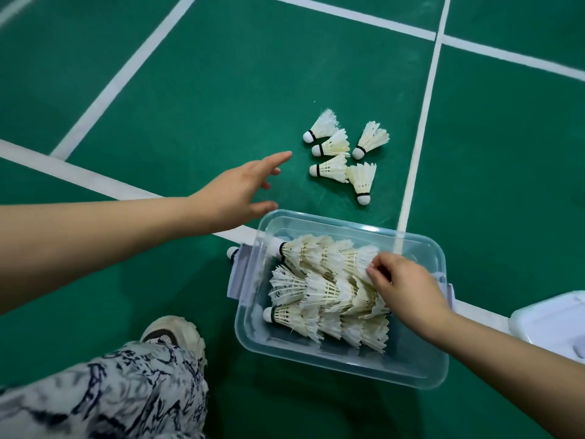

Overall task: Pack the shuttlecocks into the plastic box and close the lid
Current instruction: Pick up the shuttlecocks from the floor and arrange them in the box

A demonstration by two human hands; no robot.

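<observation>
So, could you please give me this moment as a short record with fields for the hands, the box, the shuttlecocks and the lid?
plastic box: open, on the floor
packed shuttlecocks: three nested rows lying in the box
loose shuttlecocks: five on the floor beyond the box
stray shuttlecock: outside the box, by its latch
lid: off, on the floor beside the box
left hand: open, reaching toward the loose shuttlecocks, touching none
right hand: inside the box, fingers curled on the packed shuttlecocks

Bare green floor (221, 106) lies open around the 5 loose shuttlecocks (330, 167); the plastic box (316, 359) stands just beside them.
</observation>
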